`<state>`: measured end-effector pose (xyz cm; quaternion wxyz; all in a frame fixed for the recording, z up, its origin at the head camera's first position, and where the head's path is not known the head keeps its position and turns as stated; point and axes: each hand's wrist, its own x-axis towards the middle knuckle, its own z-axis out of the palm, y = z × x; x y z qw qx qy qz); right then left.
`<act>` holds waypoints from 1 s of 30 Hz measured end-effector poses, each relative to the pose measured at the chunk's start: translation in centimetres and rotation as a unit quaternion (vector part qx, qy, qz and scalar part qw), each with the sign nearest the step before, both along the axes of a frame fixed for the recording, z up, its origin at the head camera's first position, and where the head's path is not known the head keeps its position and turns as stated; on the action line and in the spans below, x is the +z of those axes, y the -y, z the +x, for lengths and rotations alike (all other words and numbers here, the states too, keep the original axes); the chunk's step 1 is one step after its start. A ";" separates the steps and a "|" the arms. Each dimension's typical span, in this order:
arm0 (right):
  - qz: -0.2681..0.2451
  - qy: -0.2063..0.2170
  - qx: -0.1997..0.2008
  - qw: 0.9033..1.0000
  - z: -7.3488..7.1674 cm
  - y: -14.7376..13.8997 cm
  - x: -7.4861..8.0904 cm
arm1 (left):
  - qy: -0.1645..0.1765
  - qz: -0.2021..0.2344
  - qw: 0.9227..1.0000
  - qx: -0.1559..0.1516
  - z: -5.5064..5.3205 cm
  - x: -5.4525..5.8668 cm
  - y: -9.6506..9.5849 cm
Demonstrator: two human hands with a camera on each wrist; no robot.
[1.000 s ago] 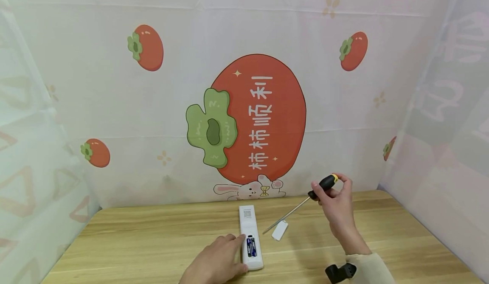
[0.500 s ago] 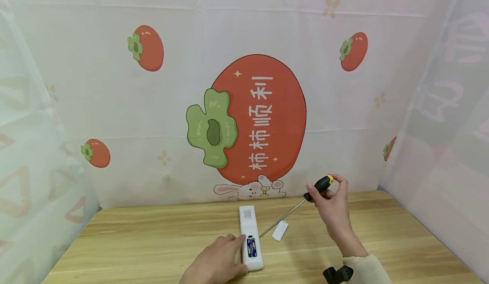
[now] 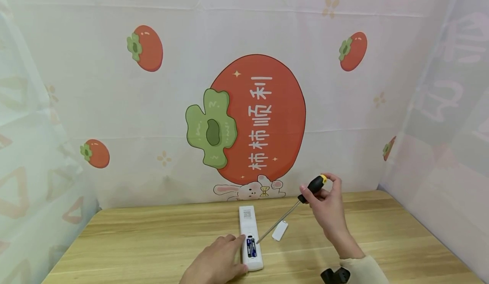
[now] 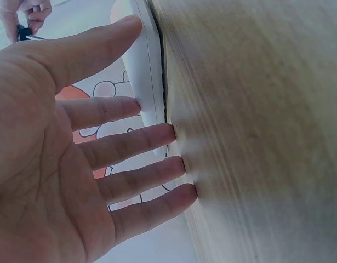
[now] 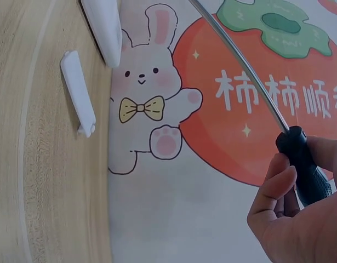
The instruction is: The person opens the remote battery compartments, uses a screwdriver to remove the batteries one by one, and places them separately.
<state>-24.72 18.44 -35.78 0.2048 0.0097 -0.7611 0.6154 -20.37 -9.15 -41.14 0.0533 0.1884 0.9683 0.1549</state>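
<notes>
A white remote control (image 3: 248,222) lies back side up on the table, its battery compartment uncovered with blue batteries (image 3: 251,247) inside. My left hand (image 3: 218,258) is at its left side, thumb and index fingertip touching the remote; in the left wrist view the other fingers stretch out straight onto the table. In my right hand (image 3: 331,209) I hold a screwdriver (image 3: 315,184) by its black handle with a yellow end. Its long metal shaft slants down left, the tip overlapping the right edge of the battery compartment. Right of the remote lies the white battery cover (image 3: 280,230).
The wooden table (image 3: 153,233) ends at a cloth backdrop (image 3: 183,42) printed with persimmons and a rabbit. Cloth walls stand left and right. A black wrist device (image 3: 336,275) sits by the right sleeve (image 3: 363,271).
My right hand has carried the screwdriver leftward, bringing its tip from between the remote and the cover to the battery compartment's edge. The left hand and remote have stayed put.
</notes>
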 end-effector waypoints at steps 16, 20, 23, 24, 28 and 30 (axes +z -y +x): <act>0.061 -0.031 0.011 0.998 0.6 1.4 -0.5 | -0.004 -0.003 1.000 -0.004 0.2 0.0 0.1; 0.074 -0.038 0.013 0.996 0.5 1.6 -0.7 | -0.005 -0.003 1.000 -0.006 0.1 0.0 0.1; 0.080 -0.044 0.014 0.996 0.5 1.7 -0.8 | -0.007 -0.002 1.000 -0.008 0.1 0.0 0.1; 0.081 -0.044 0.013 0.996 0.5 1.8 -0.8 | -0.008 -0.003 1.000 -0.009 0.1 0.0 0.1; 0.090 -0.042 0.013 0.995 0.6 2.0 -0.8 | -0.010 -0.001 1.000 -0.009 0.1 0.0 0.2; 0.095 -0.042 0.014 0.994 0.7 2.1 -0.7 | -0.011 0.001 1.000 -0.009 0.1 0.0 0.2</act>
